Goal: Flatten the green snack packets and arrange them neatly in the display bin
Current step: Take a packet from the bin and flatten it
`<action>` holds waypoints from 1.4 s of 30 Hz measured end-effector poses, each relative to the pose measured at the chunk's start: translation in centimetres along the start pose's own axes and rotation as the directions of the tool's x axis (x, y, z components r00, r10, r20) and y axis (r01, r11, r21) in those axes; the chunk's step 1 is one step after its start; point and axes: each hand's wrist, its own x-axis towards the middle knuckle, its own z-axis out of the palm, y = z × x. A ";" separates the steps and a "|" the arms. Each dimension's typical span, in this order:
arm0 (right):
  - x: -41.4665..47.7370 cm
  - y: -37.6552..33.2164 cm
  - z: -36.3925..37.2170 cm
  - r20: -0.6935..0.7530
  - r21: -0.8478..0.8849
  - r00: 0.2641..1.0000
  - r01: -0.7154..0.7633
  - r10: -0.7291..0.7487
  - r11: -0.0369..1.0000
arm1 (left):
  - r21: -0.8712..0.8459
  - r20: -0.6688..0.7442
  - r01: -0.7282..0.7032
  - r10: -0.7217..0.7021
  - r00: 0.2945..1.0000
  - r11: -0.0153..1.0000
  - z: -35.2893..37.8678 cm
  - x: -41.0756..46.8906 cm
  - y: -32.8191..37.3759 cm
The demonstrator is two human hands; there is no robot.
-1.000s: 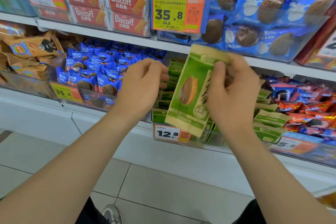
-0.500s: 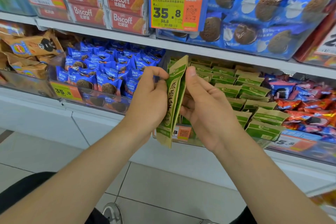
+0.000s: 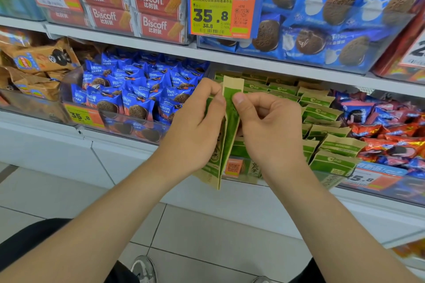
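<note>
I hold one green-and-brown paper snack packet [image 3: 230, 122] upright and edge-on in front of the shelf, with its brown top seal pointing up and its bottom corner hanging below my wrists. My left hand [image 3: 195, 131] grips the packet's left face, its fingers curled over the top part. My right hand [image 3: 271, 131] pinches the right face, with the thumb pressed flat near the top and the other fingers curled in behind. The packet sits just in front of the clear plastic display bin [image 3: 331, 180], near its left end.

Inside that bin, more green paper packets [image 3: 331, 147] stand in overlapping rows running from near to far, leaning to the right. An orange price label [image 3: 233, 167] is stuck on the bin's front wall, below my hands.

To the left is a bin of small blue cookie wrappers [image 3: 138, 92]. To the right lie red and blue foil wrappers [image 3: 391, 135]. On the shelf above sit red Biscoff packs [image 3: 149, 0].
</note>
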 end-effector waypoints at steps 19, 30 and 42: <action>-1.2 -1.8 -0.4 0.365 -0.084 0.911 -0.173 0.192 0.981 | -0.382 -0.167 0.198 -0.278 0.946 0.903 -0.8 1.2 -0.5; -0.5 -0.4 -0.4 0.194 -0.246 0.981 0.045 0.003 0.968 | -0.118 -0.031 0.129 -0.134 0.990 0.985 -0.6 -0.4 -0.7; -0.2 -0.8 -1.1 0.138 -0.008 0.960 -0.245 0.243 0.970 | -0.346 0.034 0.297 -0.305 0.952 0.890 -0.3 -0.7 -0.2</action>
